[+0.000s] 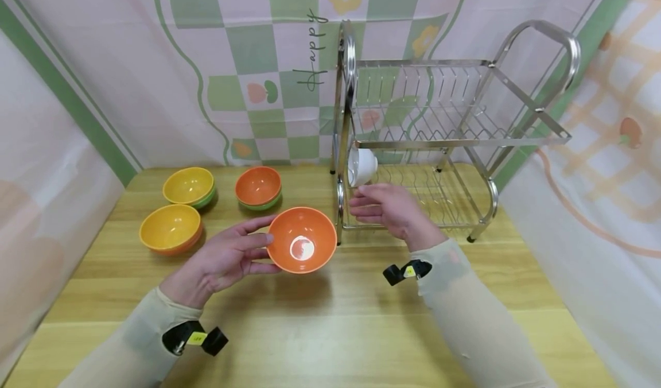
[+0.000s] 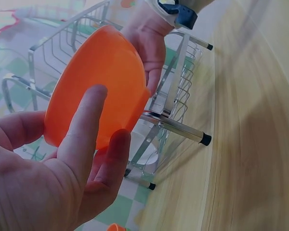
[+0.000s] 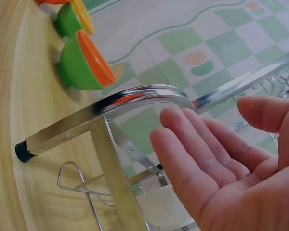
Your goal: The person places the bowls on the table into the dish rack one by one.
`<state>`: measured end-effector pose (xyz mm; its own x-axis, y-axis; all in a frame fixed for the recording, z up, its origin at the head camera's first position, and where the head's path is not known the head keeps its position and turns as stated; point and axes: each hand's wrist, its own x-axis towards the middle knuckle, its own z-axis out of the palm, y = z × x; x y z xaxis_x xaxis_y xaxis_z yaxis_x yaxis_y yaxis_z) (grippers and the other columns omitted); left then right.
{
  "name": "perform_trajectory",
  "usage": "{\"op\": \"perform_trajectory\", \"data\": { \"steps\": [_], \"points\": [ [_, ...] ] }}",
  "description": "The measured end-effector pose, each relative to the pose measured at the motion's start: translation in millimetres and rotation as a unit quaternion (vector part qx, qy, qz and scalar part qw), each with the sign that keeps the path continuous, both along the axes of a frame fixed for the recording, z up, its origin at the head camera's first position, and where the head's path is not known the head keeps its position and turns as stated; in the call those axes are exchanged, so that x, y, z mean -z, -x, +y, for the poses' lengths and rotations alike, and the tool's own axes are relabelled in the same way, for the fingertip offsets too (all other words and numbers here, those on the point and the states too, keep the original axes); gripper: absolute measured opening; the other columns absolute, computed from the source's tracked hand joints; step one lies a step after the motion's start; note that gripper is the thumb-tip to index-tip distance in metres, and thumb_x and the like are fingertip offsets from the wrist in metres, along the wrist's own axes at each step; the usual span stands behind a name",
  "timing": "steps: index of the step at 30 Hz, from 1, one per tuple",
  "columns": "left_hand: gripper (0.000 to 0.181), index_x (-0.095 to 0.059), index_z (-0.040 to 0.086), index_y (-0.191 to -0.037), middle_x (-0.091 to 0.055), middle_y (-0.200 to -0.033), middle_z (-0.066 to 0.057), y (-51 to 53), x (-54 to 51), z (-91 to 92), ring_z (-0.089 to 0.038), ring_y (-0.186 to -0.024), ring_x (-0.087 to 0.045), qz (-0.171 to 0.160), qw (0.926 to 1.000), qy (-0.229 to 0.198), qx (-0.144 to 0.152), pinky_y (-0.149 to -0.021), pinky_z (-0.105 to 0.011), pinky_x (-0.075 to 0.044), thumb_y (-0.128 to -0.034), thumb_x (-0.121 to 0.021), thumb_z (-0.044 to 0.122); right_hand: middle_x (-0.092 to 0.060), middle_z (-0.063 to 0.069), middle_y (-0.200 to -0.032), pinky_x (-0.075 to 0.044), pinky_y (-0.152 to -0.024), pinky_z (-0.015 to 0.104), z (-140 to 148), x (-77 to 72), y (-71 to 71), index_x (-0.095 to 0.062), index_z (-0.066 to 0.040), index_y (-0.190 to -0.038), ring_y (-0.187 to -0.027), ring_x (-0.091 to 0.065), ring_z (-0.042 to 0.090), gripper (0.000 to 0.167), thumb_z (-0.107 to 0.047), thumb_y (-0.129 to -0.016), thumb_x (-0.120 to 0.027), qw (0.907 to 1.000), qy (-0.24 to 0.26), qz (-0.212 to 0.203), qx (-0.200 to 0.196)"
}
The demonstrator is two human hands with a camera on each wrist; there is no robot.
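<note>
An orange bowl (image 1: 302, 240) is held up over the table by the left hand (image 1: 227, 259), thumb at its rim and fingers beneath; the left wrist view shows the hand (image 2: 62, 168) around the bowl's (image 2: 103, 86) outer side. The right hand (image 1: 389, 213) holds nothing, its fingers extended at the front left of the metal rack (image 1: 423, 144). Just behind those fingertips, a white bowl (image 1: 364, 166) stands tilted on its side in the lower tier. In the right wrist view the palm and fingers (image 3: 192, 163) are bare beside the rack frame.
At the back left are two yellow bowls (image 1: 188, 185) (image 1: 170, 227), one with a green outside and one with an orange outside. An orange bowl with a green outside (image 1: 258, 186) stands left of the rack. A patterned cloth (image 1: 289, 89) hangs behind the wooden table (image 1: 310, 342).
</note>
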<state>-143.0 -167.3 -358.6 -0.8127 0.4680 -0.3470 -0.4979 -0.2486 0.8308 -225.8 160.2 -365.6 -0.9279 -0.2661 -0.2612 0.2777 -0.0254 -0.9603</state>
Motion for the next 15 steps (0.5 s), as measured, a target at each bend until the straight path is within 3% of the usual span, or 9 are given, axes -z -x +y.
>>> {"op": "perform_trajectory", "data": {
  "steps": [9,15],
  "points": [
    [0.059,-0.032,0.006,-0.154,-0.045,-0.142,-0.027,5.8,-2.0,3.2,-0.036,-0.108,-0.063,0.003,1.0000,0.005,-0.004,-0.091,-0.051,-0.053,-0.1012,-0.057,0.005,-0.059,0.034,-0.123,-0.050,-0.095,0.053,14.2,-7.5,-14.4,-0.045,0.018,-0.133,-0.111,-0.061,0.044,0.067,-0.038,-0.100,-0.061,0.9964,0.067,-0.037,-0.034],
    [0.058,-0.034,0.007,-0.154,-0.046,-0.141,-0.027,2.7,2.2,5.3,-0.036,-0.107,-0.063,0.001,0.9999,0.012,-0.011,-0.090,-0.051,-0.053,-0.1005,-0.058,0.006,-0.057,0.036,-0.123,-0.050,-0.095,0.054,15.3,4.8,-25.4,-0.046,0.019,-0.131,-0.111,-0.061,0.046,0.068,-0.039,-0.100,-0.061,0.9952,0.073,-0.043,-0.050]
  ]
}}
